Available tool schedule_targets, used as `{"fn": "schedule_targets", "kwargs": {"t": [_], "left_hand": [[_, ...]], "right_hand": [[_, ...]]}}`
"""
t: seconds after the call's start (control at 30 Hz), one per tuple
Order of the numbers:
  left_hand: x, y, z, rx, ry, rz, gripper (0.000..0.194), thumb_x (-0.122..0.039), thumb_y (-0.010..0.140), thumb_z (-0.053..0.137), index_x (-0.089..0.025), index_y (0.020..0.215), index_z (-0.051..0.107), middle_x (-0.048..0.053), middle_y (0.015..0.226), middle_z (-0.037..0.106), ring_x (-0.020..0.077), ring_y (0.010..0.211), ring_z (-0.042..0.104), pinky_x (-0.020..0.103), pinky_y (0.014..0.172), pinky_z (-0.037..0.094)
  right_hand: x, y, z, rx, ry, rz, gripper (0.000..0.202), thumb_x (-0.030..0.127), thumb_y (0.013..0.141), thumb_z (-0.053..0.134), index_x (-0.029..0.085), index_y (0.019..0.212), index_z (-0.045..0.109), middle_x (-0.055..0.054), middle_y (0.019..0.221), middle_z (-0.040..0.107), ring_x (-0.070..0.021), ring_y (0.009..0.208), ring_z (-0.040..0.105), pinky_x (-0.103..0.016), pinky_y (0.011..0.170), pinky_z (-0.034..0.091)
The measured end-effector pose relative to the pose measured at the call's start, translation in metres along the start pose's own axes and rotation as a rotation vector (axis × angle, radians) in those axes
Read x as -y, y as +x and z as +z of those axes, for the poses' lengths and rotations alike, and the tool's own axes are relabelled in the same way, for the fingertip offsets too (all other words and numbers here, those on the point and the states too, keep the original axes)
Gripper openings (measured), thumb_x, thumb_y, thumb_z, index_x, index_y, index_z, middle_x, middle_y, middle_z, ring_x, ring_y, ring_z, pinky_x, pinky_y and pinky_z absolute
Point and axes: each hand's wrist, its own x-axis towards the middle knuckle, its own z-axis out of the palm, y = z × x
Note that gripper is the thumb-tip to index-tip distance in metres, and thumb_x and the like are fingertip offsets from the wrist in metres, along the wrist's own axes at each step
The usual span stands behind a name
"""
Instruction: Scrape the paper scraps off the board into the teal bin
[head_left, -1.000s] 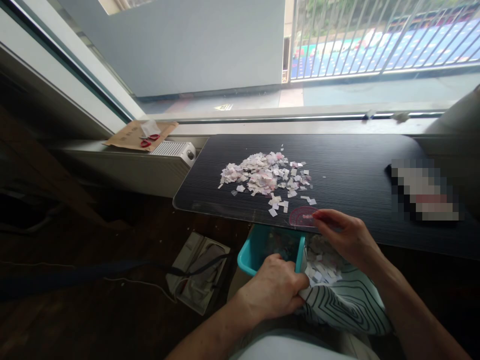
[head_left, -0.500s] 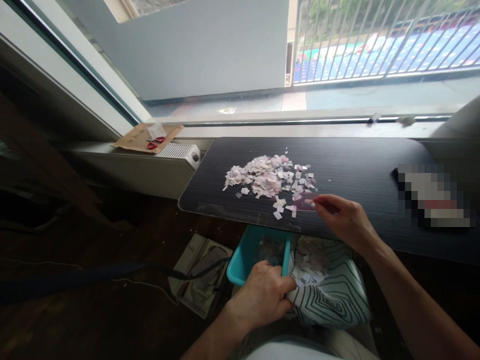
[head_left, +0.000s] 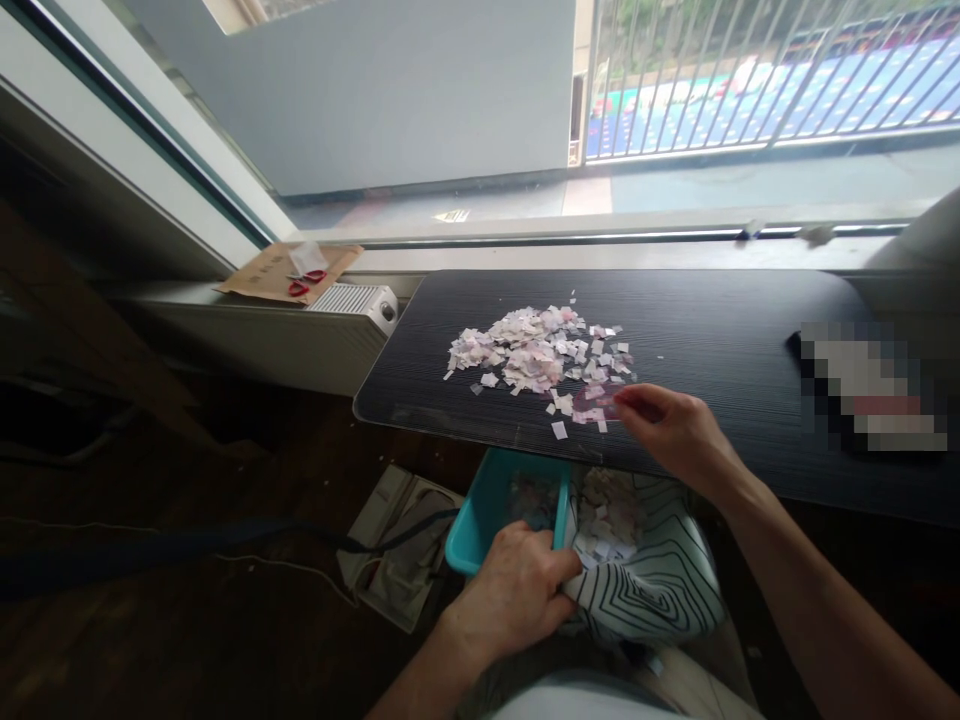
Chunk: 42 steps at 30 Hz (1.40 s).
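A heap of small white and pinkish paper squares (head_left: pixel 529 350) lies on the dark table (head_left: pixel 750 340). At its near right edge, my right hand (head_left: pixel 671 430) pinches a translucent pink card (head_left: pixel 596 402), held low over a few loose squares. Below the table edge, my left hand (head_left: pixel 517 585) is closed at the near rim of a teal bin (head_left: pixel 466 540) and on the edge of a white fabric bag with black lines (head_left: pixel 656 590). Bits lie inside the bin, and more paper squares (head_left: pixel 611 510) fill the bag's opening. My left fingertips are partly hidden.
A pixelated object (head_left: pixel 870 390) lies at the table's right. Red scissors (head_left: pixel 306 283) rest on brown cardboard (head_left: pixel 259 275) beside a radiator (head_left: pixel 352 303). An open box (head_left: pixel 409 560) with a strap across it stands on the floor. A window runs behind the table.
My right hand has moved slightly left with the pink card, and a few loose squares near it have shifted. The bin and bag sit a little further left in view; my left hand keeps its grip.
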Motion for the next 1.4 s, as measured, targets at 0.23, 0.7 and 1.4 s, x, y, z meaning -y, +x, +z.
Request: {"fn": "schedule_targets", "kwargs": {"t": [0.23, 0.7, 1.4], "left_hand": [[0.003, 0.001, 0.000, 0.011, -0.003, -0.003, 0.006, -0.027, 0.078, 0.061, -0.022, 0.080, 0.061, 0.000, 0.070, 0.058, 0.0193, 0.069, 0.056, 0.030, 0.068, 0.039], [0.004, -0.002, 0.001, 0.001, -0.012, -0.020, 0.004, -0.024, 0.078, 0.059, -0.021, 0.080, 0.061, 0.000, 0.069, 0.057, 0.0180, 0.067, 0.053, 0.029, 0.068, 0.037], [-0.001, 0.005, -0.005, 0.001, -0.029, 0.011, 0.002, -0.020, 0.076, 0.059, -0.021, 0.075, 0.057, 0.000, 0.068, 0.055, 0.0186, 0.067, 0.052, 0.030, 0.067, 0.037]], "right_hand": [[-0.010, -0.001, -0.010, -0.089, 0.043, 0.028, 0.024, 0.036, 0.077, 0.059, 0.021, 0.091, 0.072, -0.004, 0.084, 0.074, -0.0190, 0.073, 0.068, -0.029, 0.068, 0.052], [-0.019, 0.001, -0.020, -0.063, -0.018, 0.078, 0.024, 0.036, 0.076, 0.060, 0.021, 0.089, 0.072, -0.002, 0.081, 0.074, -0.0187, 0.072, 0.068, -0.028, 0.068, 0.051], [-0.032, -0.028, -0.056, -0.080, -0.036, 0.173, 0.021, 0.036, 0.075, 0.060, 0.022, 0.087, 0.071, -0.003, 0.083, 0.073, -0.0192, 0.073, 0.067, -0.029, 0.069, 0.051]]}}
